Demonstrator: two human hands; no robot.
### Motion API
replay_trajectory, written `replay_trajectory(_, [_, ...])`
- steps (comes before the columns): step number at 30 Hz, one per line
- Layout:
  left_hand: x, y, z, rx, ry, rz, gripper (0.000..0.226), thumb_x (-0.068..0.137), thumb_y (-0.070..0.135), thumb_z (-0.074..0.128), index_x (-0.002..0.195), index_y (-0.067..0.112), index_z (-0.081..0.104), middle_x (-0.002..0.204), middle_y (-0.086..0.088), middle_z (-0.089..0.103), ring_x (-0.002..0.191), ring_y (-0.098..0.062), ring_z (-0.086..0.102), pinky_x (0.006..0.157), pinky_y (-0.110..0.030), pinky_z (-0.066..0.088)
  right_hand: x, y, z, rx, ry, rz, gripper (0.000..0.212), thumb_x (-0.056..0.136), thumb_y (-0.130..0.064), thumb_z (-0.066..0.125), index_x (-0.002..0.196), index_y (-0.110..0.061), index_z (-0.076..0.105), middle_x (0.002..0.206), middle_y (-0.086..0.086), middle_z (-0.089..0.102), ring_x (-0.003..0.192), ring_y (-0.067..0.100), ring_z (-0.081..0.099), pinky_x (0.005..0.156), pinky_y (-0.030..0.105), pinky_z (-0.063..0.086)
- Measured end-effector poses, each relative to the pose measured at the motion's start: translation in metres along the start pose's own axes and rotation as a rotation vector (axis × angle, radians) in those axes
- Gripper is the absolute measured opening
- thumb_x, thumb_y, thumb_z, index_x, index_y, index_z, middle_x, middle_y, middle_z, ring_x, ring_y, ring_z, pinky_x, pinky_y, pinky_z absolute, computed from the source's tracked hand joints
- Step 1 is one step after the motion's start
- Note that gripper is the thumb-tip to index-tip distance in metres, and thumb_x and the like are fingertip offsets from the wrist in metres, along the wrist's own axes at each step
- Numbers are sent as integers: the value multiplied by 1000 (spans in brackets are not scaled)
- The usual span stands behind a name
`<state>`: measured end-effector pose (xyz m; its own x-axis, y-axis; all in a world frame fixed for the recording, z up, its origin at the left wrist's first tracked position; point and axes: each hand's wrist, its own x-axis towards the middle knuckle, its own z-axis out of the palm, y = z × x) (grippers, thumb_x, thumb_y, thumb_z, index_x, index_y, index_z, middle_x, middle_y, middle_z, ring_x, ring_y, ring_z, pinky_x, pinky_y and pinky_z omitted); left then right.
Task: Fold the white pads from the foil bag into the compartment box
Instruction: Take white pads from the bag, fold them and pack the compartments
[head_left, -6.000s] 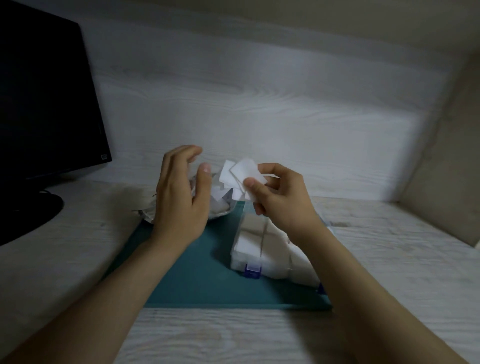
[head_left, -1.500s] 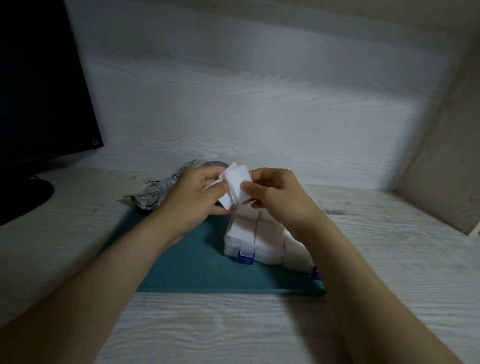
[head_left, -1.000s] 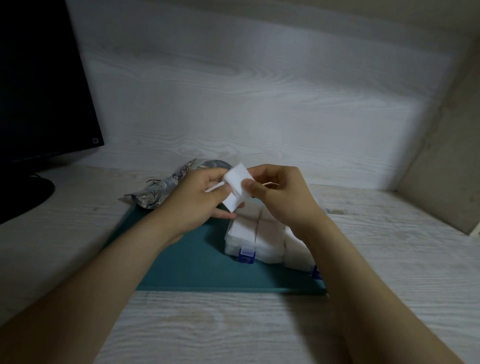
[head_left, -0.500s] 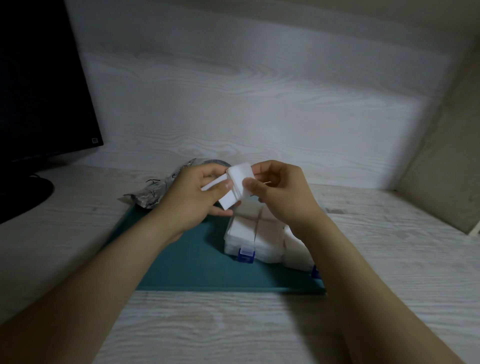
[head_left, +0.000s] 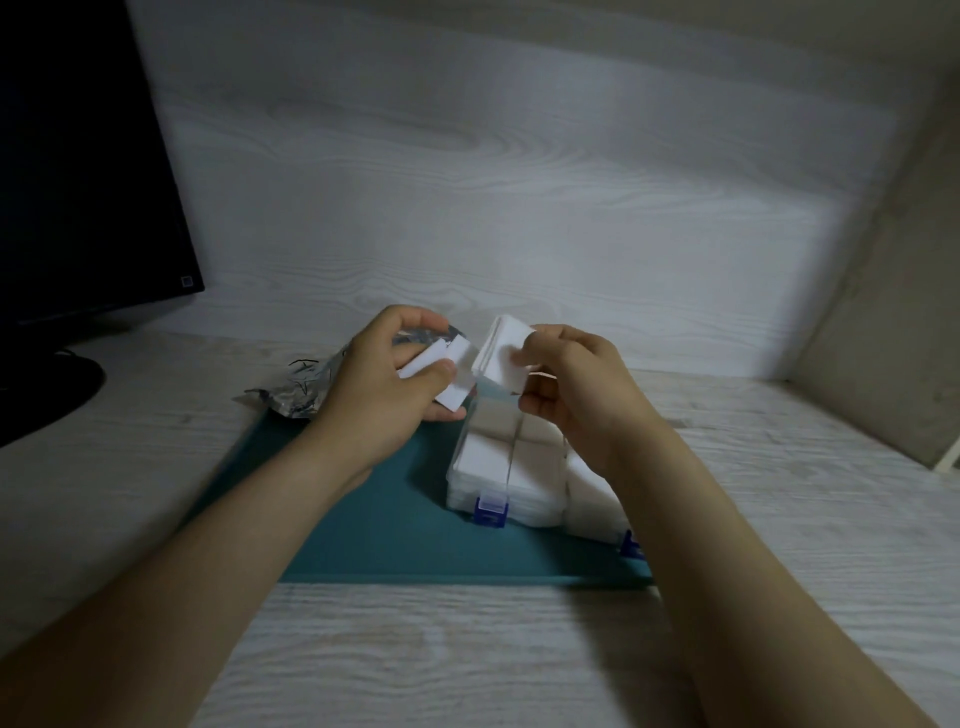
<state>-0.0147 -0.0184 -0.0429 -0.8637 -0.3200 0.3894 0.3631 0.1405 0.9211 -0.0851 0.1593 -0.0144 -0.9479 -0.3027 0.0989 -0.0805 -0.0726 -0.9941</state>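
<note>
Our left hand (head_left: 384, 384) pinches a folded pad (head_left: 456, 399) between thumb and curled fingers. The pad is a soft, matte white strip slanting roughly from 8 to 2 o'clock. Our right hand (head_left: 571, 400) grips a square pad (head_left: 498, 345) by its right edge. This one is thin and layered, its face is turned toward us, and its top leans toward 11 o'clock. The two pads are held apart above the far end of the box (head_left: 530, 512).

The box is clear hard plastic with rounded corners. Its long axis runs 12 to 6, a blue latch (head_left: 491, 512) sits at its 6 o'clock end, and its compartments hold white pads. Our right wrist hides its right side. The box rests on a smooth teal mat (head_left: 374, 519) on the pale wood-grain table (head_left: 467, 649).

A crinkled silver bag (head_left: 301, 389) lies at 10 o'clock from the box, partly hidden behind our left hand. A dark monitor (head_left: 78, 182) stands far off at 10 o'clock.
</note>
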Motion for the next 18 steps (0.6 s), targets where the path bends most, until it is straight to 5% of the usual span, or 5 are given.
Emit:
replay_trajectory(5, [-8, -6, 10, 167, -17, 146, 31, 103, -6, 51, 118, 20, 47, 103, -8, 74, 79, -24, 79, 78, -46, 66, -1, -7, -8, -91, 97, -87, 31, 86, -6, 57, 101, -19, 80, 92, 3, 76, 83, 21, 66, 72, 36, 53])
replay_trajectory(10, [-21, -8, 22, 433, -80, 386, 30, 103, 0, 54, 115, 27, 47, 103, 3, 64, 88, -11, 63, 72, -22, 50, -8, -13, -22, -297, 178, -135, 20, 90, -6, 60, 93, -6, 79, 87, -5, 75, 78, 19, 64, 64, 34, 53])
replay_trajectory(18, [-36, -4, 38, 490, -202, 489, 28, 105, 1, 52, 117, 26, 46, 106, 4, 61, 95, -15, 60, 81, -37, 51, -40, -18, -61, -616, 141, -118, 16, 88, -14, 68, 85, -16, 83, 66, -6, 73, 51, 1, 59, 51, 20, 46])
